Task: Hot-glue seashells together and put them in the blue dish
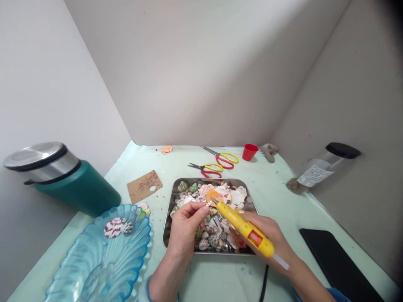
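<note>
Hanging above a metal tray [168,214] of shells [214,240], a small white piece [208,204] is pinched between the left hand's [185,228] thumb and fingers, while a yellow glue gun [242,226] is gripped by the right hand [272,235], nozzle near the piece, with 2 pairs of scissors [199,167] laid beyond.

On camera I see shells [214,240] in the tray [220,253], scissors [202,167] behind it, a dish [110,256] left of it, a jar [315,175] right.
</note>
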`<state>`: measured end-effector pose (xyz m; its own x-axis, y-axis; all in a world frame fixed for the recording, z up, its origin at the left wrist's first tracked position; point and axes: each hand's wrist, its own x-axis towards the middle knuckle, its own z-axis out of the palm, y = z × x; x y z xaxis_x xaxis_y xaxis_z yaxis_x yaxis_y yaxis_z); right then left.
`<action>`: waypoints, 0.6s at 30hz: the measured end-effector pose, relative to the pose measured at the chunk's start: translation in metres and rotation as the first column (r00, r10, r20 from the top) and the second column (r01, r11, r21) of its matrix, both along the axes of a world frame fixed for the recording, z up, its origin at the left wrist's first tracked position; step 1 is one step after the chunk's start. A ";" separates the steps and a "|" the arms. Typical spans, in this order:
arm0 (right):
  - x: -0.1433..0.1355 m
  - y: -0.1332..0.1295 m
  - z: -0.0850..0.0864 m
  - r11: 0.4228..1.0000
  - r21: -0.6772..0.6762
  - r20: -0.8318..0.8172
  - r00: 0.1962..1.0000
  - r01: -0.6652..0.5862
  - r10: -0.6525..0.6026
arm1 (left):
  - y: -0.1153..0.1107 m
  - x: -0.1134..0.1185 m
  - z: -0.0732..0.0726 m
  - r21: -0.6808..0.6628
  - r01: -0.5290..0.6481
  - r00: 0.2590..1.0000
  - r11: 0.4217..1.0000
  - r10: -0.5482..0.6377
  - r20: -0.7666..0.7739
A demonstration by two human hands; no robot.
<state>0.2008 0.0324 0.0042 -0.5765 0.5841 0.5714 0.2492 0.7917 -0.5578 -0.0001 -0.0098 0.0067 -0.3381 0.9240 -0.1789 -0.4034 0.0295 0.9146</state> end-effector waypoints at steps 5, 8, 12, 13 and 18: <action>-0.001 -0.001 0.003 0.999 -0.044 0.033 0.999 -0.022 0.023 | 0.001 0.000 0.000 -0.001 0.005 1.000 1.000 -0.005 -0.001; 0.000 -0.001 0.002 0.993 -0.111 0.065 0.996 -0.050 0.057 | 0.001 0.000 0.001 -0.012 0.003 1.000 1.000 -0.003 0.012; 0.000 -0.001 -0.002 0.980 -0.178 0.086 0.991 -0.089 0.106 | 0.001 0.000 0.001 -0.016 -0.005 1.000 1.000 0.005 0.030; 0.000 -0.001 -0.002 0.979 -0.184 0.087 0.990 -0.090 0.107 | 0.001 0.000 0.001 -0.017 -0.008 0.999 1.000 0.008 0.033; 0.000 0.000 -0.001 0.982 -0.161 0.095 0.989 -0.094 0.110 | 0.002 0.000 0.001 -0.032 -0.007 0.999 0.999 0.008 0.038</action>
